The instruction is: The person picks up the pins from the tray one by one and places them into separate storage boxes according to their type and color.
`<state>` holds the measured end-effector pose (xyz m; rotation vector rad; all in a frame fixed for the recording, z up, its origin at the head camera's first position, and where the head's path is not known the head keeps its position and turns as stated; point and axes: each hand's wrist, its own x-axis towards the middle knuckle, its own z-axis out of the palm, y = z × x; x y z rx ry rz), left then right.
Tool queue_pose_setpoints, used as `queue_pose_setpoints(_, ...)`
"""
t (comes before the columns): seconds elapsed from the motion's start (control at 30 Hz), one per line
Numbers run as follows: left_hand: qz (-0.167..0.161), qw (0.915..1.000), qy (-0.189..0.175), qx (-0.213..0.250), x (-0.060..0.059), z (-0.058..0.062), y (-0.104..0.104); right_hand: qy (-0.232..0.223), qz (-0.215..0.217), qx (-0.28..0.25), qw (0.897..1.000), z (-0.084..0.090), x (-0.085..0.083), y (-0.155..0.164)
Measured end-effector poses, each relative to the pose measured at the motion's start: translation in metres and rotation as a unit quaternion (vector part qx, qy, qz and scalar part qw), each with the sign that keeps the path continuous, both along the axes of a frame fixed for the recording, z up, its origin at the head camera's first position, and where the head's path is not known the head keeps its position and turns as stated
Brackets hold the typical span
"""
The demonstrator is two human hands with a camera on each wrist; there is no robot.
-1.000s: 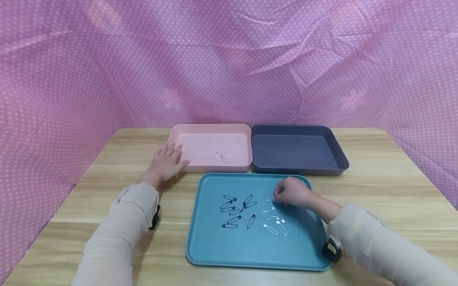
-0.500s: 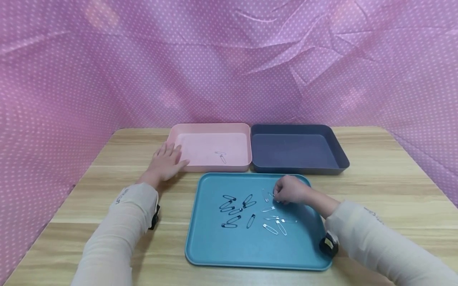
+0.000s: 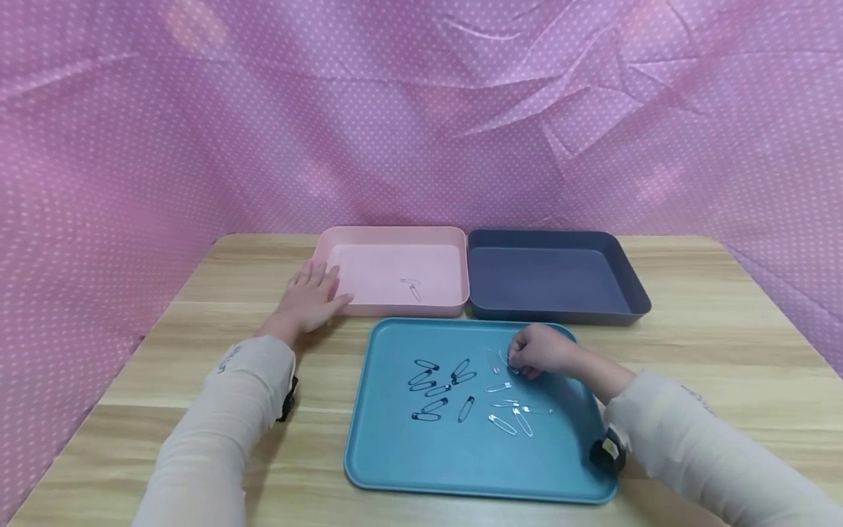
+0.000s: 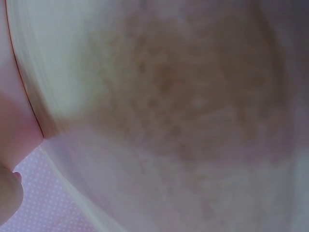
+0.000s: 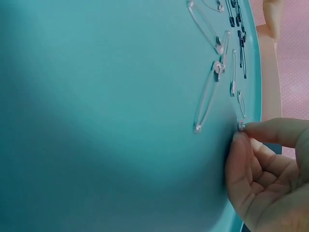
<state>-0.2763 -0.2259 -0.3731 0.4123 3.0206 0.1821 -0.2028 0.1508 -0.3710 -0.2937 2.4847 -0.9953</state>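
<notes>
My right hand [image 3: 541, 348] is over the back right of the teal tray [image 3: 421, 457]. Its thumb and forefinger pinch a silver safety pin [image 5: 241, 125] by the head, as the right wrist view shows; the other fingers curl in below. Several more silver safety pins [image 3: 522, 422] lie close by on the tray. To their left is a group of black safety pins [image 3: 465, 410]. My left hand [image 3: 308, 300] rests with spread fingers on the left rim of the pink tray [image 3: 369, 267]. In the left wrist view a blurred sleeve covers most of the picture.
Two silver safety pins [image 3: 415, 292] lie inside the pink tray. A dark blue tray [image 3: 546, 278] stands right beside it, behind the teal one. All three stand on a wooden table [image 3: 718, 351], with a pink dotted cloth [image 3: 395, 132] hanging around its back and sides.
Thumb and forefinger of my right hand have shifted slightly at the silver safety pin, and more of it shows now. The left hand stays on the pink tray's rim.
</notes>
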Motion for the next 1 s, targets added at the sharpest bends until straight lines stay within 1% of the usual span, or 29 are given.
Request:
queue_pose_setpoints(0.23,0.000,1.0000,0.001,-0.002,-0.001,0.000,0.000,-0.003,0.010,-0.037,0.999,0.004,-0.001,0.001)
queue_pose_setpoints(0.43,-0.001,1.0000,0.005,-0.002,-0.001,-0.001,-0.001,-0.032,0.016,-0.097,0.995,0.008,0.000,-0.003)
queue_pose_setpoints(0.6,-0.002,1.0000,0.004,0.001,0.000,-0.002,-0.001,-0.046,0.012,-0.130,0.990,0.010,-0.001,-0.008)
queue_pose_setpoints(0.8,-0.003,1.0000,0.006,-0.004,0.000,-0.002,-0.001,-0.019,0.006,-0.152,0.988,0.011,-0.004,-0.014)
queue_pose_setpoints(1.0,-0.004,0.9999,0.009,-0.006,0.000,-0.002,-0.001,0.005,-0.026,-0.174,0.984,0.018,-0.011,-0.023)
